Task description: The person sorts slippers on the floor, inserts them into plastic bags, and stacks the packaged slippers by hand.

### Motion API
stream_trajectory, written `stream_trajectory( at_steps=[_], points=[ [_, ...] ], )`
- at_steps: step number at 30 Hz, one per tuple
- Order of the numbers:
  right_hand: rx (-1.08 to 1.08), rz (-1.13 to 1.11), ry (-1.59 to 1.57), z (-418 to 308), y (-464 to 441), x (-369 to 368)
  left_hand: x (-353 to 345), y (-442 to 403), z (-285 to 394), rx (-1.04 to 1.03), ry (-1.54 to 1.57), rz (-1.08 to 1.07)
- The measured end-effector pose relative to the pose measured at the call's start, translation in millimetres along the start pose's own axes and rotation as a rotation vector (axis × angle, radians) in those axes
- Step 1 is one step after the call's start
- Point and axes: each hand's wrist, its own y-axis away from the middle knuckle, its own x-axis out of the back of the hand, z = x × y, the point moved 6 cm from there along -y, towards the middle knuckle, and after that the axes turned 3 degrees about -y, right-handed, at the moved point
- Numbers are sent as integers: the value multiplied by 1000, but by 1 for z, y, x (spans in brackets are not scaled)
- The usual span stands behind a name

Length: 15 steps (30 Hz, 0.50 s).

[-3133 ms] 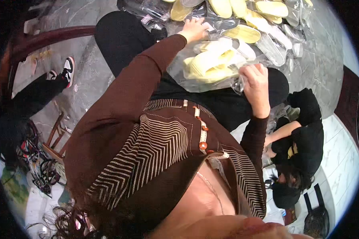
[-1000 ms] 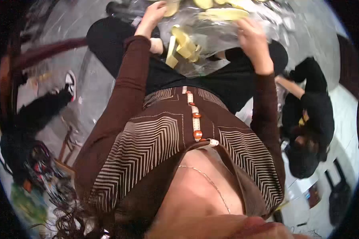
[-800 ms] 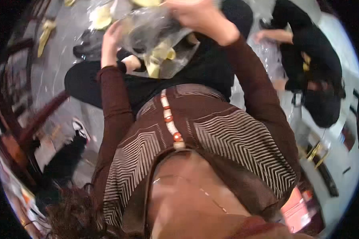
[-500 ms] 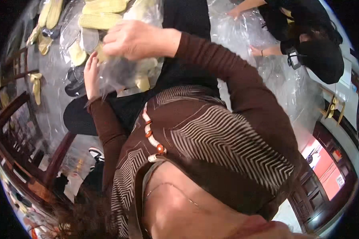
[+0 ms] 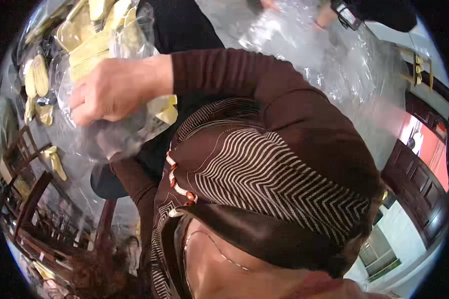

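Note:
My right hand [image 5: 115, 89] reaches across from the right, its fingers closed on crumpled clear plastic film [image 5: 132, 127]. Below it, my left hand [image 5: 107, 142] is mostly hidden behind my right hand and the film; its fingers do not show clearly. Just beyond my right hand lie pale yellow, ribbed, sole-shaped pieces [image 5: 90, 52], partly under clear plastic. A yellow piece [image 5: 167, 112] shows at the film's edge beside my dark trouser leg.
More yellow sole-shaped pieces [image 5: 37, 77] lie at the left. A dark wooden chair [image 5: 32, 199] stands at lower left. Clear plastic sheeting [image 5: 329, 65] spreads at upper right, where another person's hand [image 5: 326, 17] rests near it. A dark door [image 5: 414, 184] is far right.
My right hand has moved left and down in view, over my left hand, whose fingers are now covered. The view has shifted, and less of the other person shows.

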Motion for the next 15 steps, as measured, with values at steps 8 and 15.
stream_trajectory(
  at_steps=[8, 15],
  points=[
    [84, 184, -129, -26, -11, 22, 0, 13, 24, 184, 284, 87],
    [131, 75, -67, -16, -18, 0, 15, 24, 32, 229, 403, 175]
  ],
)
